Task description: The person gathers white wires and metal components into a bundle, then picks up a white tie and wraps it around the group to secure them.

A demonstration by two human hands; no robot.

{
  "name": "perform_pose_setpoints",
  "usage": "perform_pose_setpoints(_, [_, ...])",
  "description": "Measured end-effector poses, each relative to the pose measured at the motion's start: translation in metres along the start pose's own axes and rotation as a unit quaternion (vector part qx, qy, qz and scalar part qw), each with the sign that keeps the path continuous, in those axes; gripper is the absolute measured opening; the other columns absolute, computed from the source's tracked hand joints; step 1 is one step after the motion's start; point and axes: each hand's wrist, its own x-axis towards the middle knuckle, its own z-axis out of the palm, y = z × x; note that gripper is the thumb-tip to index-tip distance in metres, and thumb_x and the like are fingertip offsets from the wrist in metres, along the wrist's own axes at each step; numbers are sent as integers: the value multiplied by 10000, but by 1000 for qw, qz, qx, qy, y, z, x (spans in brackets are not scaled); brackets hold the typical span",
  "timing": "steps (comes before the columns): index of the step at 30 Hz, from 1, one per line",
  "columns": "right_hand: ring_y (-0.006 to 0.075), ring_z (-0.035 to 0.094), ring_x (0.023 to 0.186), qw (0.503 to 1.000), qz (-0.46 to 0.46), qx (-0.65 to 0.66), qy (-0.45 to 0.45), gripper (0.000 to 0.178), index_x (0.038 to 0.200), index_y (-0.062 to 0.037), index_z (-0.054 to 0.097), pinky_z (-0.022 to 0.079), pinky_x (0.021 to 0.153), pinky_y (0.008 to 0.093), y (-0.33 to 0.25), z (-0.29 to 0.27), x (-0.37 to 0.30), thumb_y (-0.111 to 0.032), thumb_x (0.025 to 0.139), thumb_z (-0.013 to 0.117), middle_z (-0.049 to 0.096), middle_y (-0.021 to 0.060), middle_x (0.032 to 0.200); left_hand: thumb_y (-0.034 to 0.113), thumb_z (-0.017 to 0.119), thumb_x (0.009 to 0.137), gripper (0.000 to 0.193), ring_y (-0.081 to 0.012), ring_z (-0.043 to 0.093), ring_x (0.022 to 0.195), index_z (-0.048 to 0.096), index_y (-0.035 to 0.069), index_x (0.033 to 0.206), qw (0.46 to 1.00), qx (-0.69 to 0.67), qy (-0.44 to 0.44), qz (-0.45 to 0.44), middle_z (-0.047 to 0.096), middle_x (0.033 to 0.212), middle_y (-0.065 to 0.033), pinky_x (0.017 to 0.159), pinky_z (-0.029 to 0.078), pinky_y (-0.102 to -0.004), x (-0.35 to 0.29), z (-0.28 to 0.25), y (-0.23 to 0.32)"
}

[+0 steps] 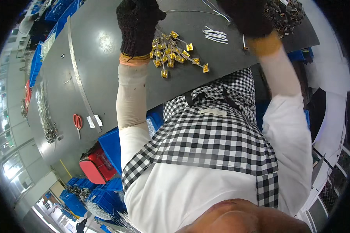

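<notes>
My left hand [139, 29], in a black knitted glove, is closed near the top edge. A thin grey wire [190, 11] runs from its thumb side toward my right hand [247, 19]. That hand, also black-gloved, is blurred and partly cut off, so its fingers cannot be made out. Beside my left hand lies a heap of small yellow terminal pieces [171, 54] with short grey wires. Several short white tubes [215, 35] lie between the hands. Thin white strands [220, 13] reach toward my right hand, and a small part on a white stem [245, 44] lies below it.
A pile of dark small parts [286, 17] is at the far right of the grey table [101, 70]. Leftward lie a long metal strip [77, 73], red-handled scissors [77, 122] and a wire bundle [44, 112]. Blue crates [107, 198] and a red case [97, 165] stand below.
</notes>
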Motion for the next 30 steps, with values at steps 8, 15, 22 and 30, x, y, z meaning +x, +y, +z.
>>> perform_pose_setpoints(8, [346,589,1084,663,517,89,-534,425,1162,-44,619,471,915,449,-105,5,-233,-381,911,556,618,178,1147,414,623,940,375,-96,491,451,668,42,912,973,220,65,-10,606,691,-12,432,427,-257,12,5,-9])
perform_pose_setpoints(15, [385,647,1005,491,553,27,-672,549,1088,-31,673,496,904,469,-73,22,-221,-519,854,584,669,210,1092,262,621,933,294,-193,642,625,676,-25,971,983,178,51,19,684,834,-135,589,528,-315,4,1,-5])
perform_pose_setpoints(22, [368,633,1011,580,575,170,-551,427,1083,-101,676,488,894,454,-80,27,-217,-461,892,547,651,202,1116,340,635,932,372,-194,643,629,677,-27,978,983,169,60,30,664,808,-114,578,536,-313,2,3,-3])
perform_pose_setpoints(30, [366,614,1108,511,602,37,-612,548,1102,-34,667,482,947,459,-67,60,-196,-466,765,676,640,230,1154,345,630,935,385,-175,616,600,681,-35,976,974,215,67,8,611,686,-83,604,541,-323,2,10,1])
